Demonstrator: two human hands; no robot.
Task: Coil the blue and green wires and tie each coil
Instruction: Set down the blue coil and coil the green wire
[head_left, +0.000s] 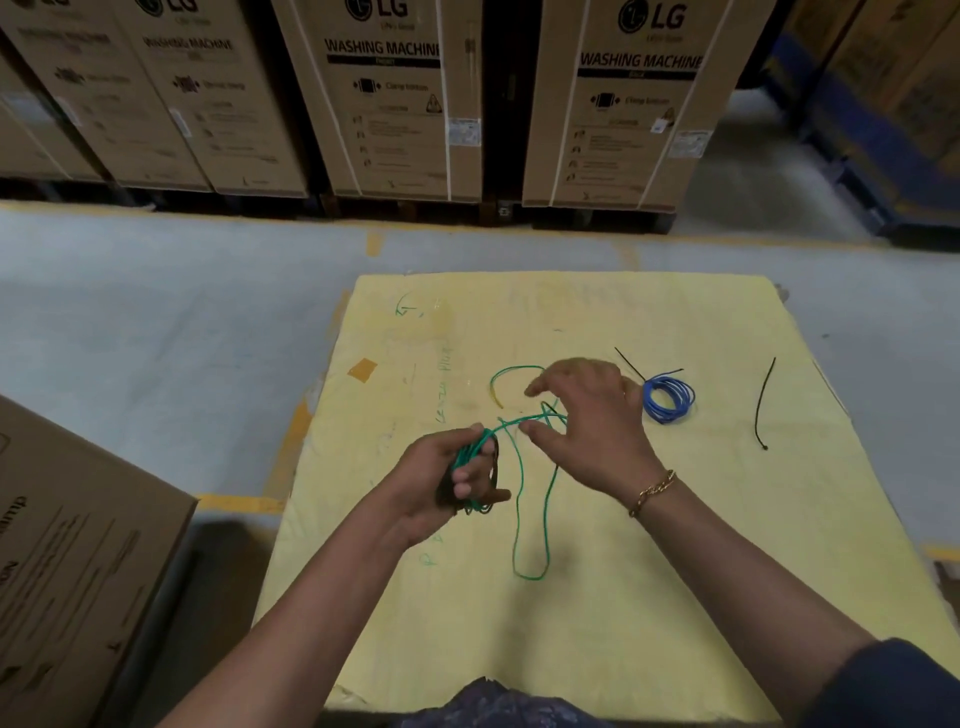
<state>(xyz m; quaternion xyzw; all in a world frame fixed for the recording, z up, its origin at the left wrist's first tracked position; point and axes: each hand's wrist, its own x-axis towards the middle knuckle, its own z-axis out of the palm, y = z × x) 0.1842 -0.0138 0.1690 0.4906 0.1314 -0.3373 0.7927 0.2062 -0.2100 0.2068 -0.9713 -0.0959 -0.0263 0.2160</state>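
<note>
Across the yellow surface (727, 338) the green wire (519, 499) is trailing rightward and toward the person from the left hand (441, 483), whose grip is clenching the half-wound coil (470, 457), while the right hand (592, 421) (fingers spread, holding nothing) is hovering over the slack.

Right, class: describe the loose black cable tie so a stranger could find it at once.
Find the big pale yellow sheet in the middle and look to its right side. Beyond the coiled blue wire lies a thin, curved black cable tie. Unlike the black tie sticking out from that coil, it lies alone, touching nothing.
</note>
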